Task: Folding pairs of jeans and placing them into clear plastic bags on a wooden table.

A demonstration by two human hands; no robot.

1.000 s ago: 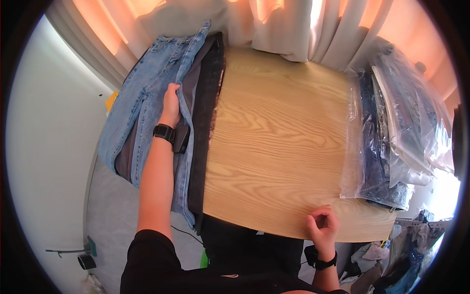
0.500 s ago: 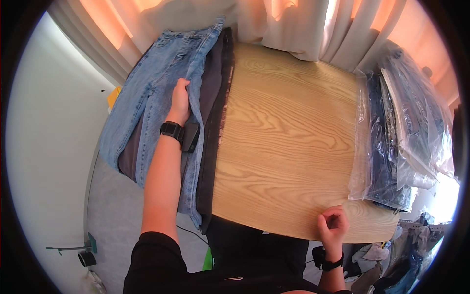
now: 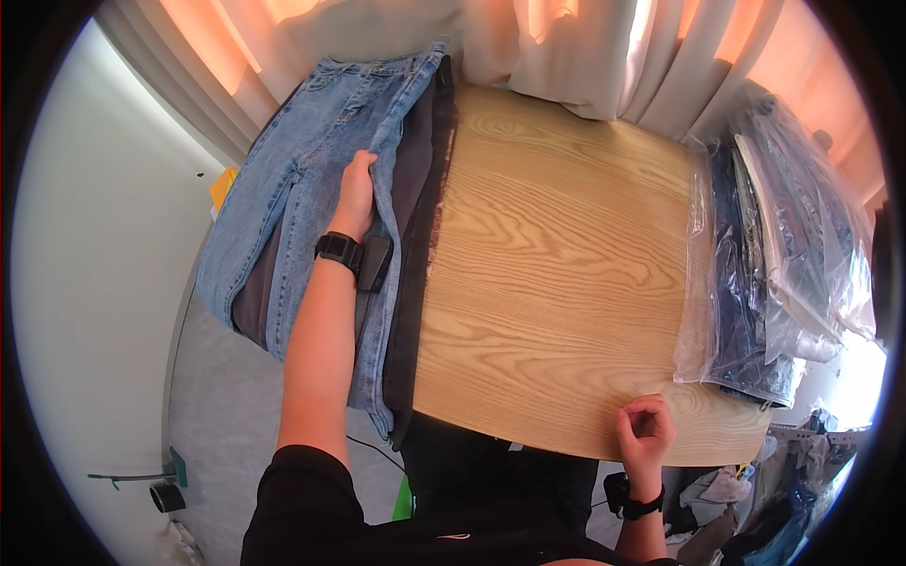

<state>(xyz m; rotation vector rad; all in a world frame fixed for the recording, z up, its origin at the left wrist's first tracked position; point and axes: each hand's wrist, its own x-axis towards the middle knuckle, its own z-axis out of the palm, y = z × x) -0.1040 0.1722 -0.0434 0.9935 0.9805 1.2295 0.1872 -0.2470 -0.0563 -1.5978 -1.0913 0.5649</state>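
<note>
Light-blue jeans [image 3: 326, 127] lie spread lengthwise at the left of the wooden table, one leg hanging past its left edge. My left hand [image 3: 357, 193] is closed on the right side of the jeans, about midway up, its fingertips partly hidden. Under the jeans lies dark grey cloth [image 3: 411, 179], showing along their right side and between the legs. My right hand [image 3: 645, 427] is loosely curled at the table's near right edge, with nothing visible in it.
Folded jeans in clear plastic bags [image 3: 755, 274] are stacked on the table's right side. A pale curtain [image 3: 566, 57] hangs against the far edge. A white wall [image 3: 104, 255] stands at left. More clothes [image 3: 793, 491] lie below at lower right.
My left hand and the upper right edge of the jeans have shifted slightly to the right. My right hand stays almost in place, still curled.
</note>
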